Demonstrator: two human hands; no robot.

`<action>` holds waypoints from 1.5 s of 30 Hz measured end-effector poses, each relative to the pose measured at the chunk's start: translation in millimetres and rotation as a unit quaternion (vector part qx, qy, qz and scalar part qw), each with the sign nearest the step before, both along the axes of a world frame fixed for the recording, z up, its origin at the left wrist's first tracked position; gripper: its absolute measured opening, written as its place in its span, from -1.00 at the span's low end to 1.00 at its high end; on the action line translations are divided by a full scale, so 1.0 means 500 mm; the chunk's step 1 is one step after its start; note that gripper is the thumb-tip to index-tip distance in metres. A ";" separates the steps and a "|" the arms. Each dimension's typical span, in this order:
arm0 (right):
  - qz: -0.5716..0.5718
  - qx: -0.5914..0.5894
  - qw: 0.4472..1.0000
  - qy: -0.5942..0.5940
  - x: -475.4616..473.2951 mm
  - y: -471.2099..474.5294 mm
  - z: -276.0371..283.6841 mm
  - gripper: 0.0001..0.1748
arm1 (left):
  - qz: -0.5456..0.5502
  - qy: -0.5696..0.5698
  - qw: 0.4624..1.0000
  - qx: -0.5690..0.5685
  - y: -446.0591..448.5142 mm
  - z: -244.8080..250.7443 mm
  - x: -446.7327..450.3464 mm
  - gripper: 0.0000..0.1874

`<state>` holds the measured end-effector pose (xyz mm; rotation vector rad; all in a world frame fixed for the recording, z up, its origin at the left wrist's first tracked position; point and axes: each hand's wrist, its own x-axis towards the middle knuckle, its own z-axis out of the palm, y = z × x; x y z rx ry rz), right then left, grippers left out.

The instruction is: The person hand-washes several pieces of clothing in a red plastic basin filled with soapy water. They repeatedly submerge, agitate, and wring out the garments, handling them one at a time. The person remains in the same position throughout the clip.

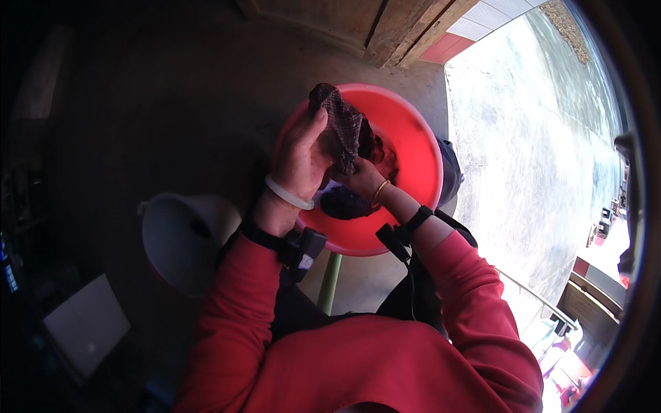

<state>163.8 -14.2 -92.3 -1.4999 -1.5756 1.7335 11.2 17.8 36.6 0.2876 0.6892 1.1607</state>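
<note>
My left hand [303, 155], with a pale bangle at the wrist, holds up a dark plaid cloth [342, 118] over a red plastic basin [418, 155]. The cloth's upper end stands above the thumb. My right hand [365, 179], wearing a gold bangle, grips the lower end of the same cloth, close beside the left palm. Its fingertips are partly hidden. Below the hands, inside the basin, lies a dark clump [343, 202], whose material I cannot tell. More dark, wet-looking material [379, 155] rests behind the cloth.
Left of the basin a grey bucket-like container [175, 242] lies tilted on the floor. A pale flat panel [88, 325] is farther left. A green leg or pole [329, 284] shows beneath the basin. Wooden door boards [392, 31] stand beyond it, and sunlit concrete [521, 144] lies at the right.
</note>
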 end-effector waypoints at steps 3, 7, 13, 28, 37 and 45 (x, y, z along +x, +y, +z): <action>0.080 -0.139 0.985 0.064 0.008 -0.004 0.031 -0.49 | 0.026 -0.010 1.000 -0.001 0.007 0.002 -0.025 -0.68; 0.280 -0.064 0.953 -0.093 0.037 -0.009 0.058 -0.48 | 0.064 0.064 0.996 0.010 0.020 0.003 -0.066 -0.71; 0.291 0.023 0.831 -0.474 0.074 0.026 0.059 -0.40 | 0.057 0.165 0.982 0.078 0.023 -0.004 -0.105 -0.73; 0.286 -0.047 0.842 -0.455 0.137 0.046 0.124 -0.26 | 0.231 0.582 0.732 0.269 0.018 -0.015 -0.082 -0.71; 0.141 0.246 0.947 -0.148 0.056 0.034 0.033 -0.02 | -0.068 0.097 0.977 0.176 -0.045 0.027 0.036 -0.77; -0.069 0.153 0.956 -0.240 0.130 0.110 0.066 -0.45 | 0.045 0.317 0.937 0.138 -0.021 0.019 -0.042 -0.71</action>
